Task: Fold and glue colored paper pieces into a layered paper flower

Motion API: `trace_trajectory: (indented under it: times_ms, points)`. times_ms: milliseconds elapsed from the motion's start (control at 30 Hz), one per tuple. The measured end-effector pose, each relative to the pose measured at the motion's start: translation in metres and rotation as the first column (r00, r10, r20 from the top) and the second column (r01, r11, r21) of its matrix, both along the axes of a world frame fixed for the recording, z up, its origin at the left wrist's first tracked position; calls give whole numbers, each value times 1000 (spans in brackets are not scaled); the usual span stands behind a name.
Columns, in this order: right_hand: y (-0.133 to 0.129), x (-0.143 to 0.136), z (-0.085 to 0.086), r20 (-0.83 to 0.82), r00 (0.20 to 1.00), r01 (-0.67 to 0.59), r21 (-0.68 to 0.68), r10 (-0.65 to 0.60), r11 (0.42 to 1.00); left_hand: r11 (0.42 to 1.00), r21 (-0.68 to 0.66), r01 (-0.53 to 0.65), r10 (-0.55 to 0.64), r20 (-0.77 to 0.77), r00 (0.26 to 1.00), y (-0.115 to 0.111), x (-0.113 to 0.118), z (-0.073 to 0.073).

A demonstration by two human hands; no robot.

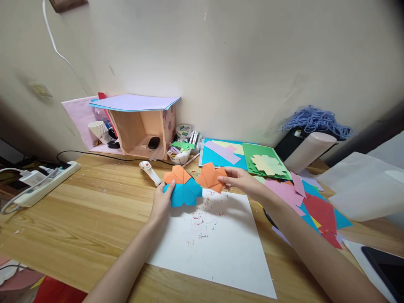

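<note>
My left hand (pixel 162 200) pinches the left side of a folded paper piece (pixel 184 194), blue in its lower part and orange above. Thumb on top, it holds the piece over the white sheet (pixel 214 248). Between the thumb and fingers of my right hand (pixel 236 179) is an orange folded paper piece (pixel 210 176) with angular edges. The two pieces are side by side, close to each other; whether they touch at the edge I cannot tell. My right fingertips are partly hidden behind the orange piece.
A white glue gun-like tool (pixel 150 172) lies behind my left hand. Coloured paper scraps (pixel 318 210) spread at the right, near a phone (pixel 385 265). Behind stand an open box (pixel 142 126), a tub of supplies (pixel 179 155) and green card (pixel 261 155). A power strip (pixel 47 185) lies left.
</note>
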State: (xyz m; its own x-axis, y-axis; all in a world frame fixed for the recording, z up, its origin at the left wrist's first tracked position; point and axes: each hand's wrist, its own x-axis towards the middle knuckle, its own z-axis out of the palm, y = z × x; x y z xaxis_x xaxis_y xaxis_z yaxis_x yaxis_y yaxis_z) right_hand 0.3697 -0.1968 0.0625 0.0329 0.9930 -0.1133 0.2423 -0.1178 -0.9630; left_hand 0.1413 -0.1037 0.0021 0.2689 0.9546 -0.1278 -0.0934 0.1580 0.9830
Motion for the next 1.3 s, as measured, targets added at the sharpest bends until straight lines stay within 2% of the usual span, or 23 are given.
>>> trace_trajectory:
  times_ms: [100, 267, 467, 733, 933, 1133, 1300]
  points:
    - [2, -16, -4, -162, 983, 86, -3, -86, 996, 999, 28, 25, -25, -13, 1000, -5, 2, 3]
    - [5, -30, -21, -93, 981, 171, 16, -169, 985, 999, -18, 45, -46, -41, 998, -9, 3, 2]
    - [2, -37, -17, -93, 982, 167, 47, -163, 985, 992, 31, 119, -118, -36, 992, -11, 4, -3]
    - [3, -42, -24, -122, 977, 189, 96, -177, 977, 970, -69, 233, -228, 71, 971, -17, 6, 4]
    - [2, -41, -21, -144, 979, 155, 67, -144, 986, 974, -92, 207, -204, 45, 978, -17, 4, 5]
    - [0, -39, -15, -51, 987, 156, 16, -155, 988, 977, -40, 210, -211, -2, 978, -14, 3, 4]
    - [3, -38, -22, -56, 991, 125, 17, -124, 992, 975, -65, 212, -212, 6, 977, -15, 3, 4]
